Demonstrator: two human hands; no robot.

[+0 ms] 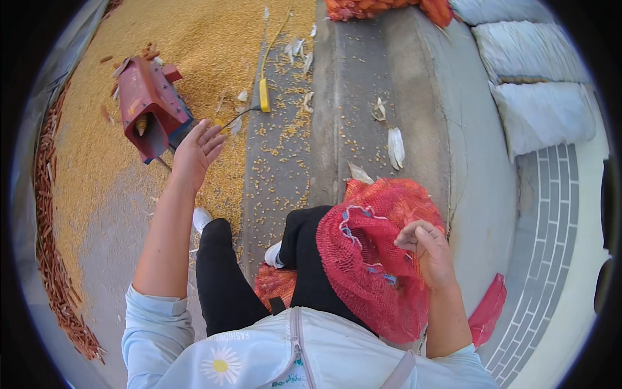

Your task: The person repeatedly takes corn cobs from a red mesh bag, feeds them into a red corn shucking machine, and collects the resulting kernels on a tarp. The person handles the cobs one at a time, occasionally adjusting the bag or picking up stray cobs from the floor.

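Observation:
My left hand point(197, 153) is raised in front of a red corn sheller point(154, 99), fingers spread and palm bare. An ear of corn point(141, 124) shows inside the sheller's mouth. Over the red mesh sack point(362, 272) at my right leg hovers my right hand point(428, 245), its fingers curled; whether it pinches anything is not clear. The sack's mouth gapes with a white and blue drawstring point(349, 226) along it. Orange-yellow ears of corn point(413, 197) show through the mesh at its far side.
Loose corn kernels point(209, 44) cover the ground at left. A yellow power socket point(264, 95) with a cable lies beside the sheller. Bare cobs point(46, 204) line the left edge. White filled sacks point(542, 114) are stacked at right. Another mesh sack point(274, 284) sits under me.

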